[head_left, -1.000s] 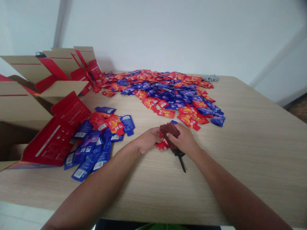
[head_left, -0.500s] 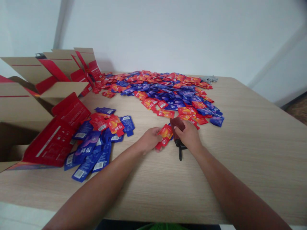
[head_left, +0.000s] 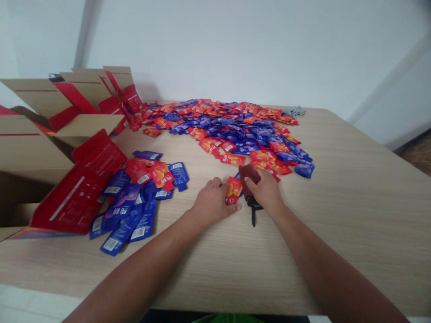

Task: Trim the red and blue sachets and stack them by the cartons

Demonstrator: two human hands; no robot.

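Observation:
My left hand (head_left: 213, 200) curls around a red sachet (head_left: 233, 190) with an orange picture, fingertips at its far edge and thumb at its near edge. Just right of it, my right hand (head_left: 266, 188) grips a dark brown, flat object (head_left: 248, 176) with a black end and a short black strap; its exact kind does not show. A bit of a blue sachet (head_left: 240, 193) peeks out between the two. To the left of my hands lies a loose group of blue and red sachets (head_left: 121, 202), several showing white barcode labels.
A wide heap of red and blue sachets (head_left: 232, 128) spreads along the back of the wooden table (head_left: 353, 215). Open cardboard boxes (head_left: 81, 197) with red flaps stand in a row at the left. A grey crumpled item (head_left: 294, 111) lies at the far right of the heap.
My left hand has shifted slightly right, its thumb now reaching along the red sachet's near edge. The sachet sits more upright beside the brown object. My right hand has hardly moved.

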